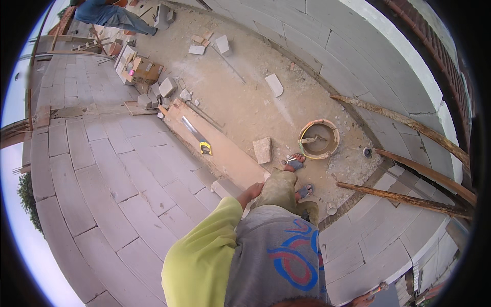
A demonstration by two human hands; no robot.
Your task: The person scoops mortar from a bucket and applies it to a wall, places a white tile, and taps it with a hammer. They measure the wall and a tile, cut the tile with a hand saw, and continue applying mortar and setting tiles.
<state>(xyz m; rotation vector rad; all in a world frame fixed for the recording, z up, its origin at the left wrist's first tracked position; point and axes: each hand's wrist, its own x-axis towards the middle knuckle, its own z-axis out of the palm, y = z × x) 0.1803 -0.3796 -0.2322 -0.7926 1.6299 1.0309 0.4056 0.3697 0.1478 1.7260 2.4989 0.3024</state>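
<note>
Fingers of my left hand [250,193] curl near the end of the long wooden plank [215,148], at the frame's centre; whether they grip it I cannot tell. My right hand [364,300] is cut off at the lower edge, closed around a thin handle [379,289]. Above, right of centre, stands a bucket [318,138].
</note>
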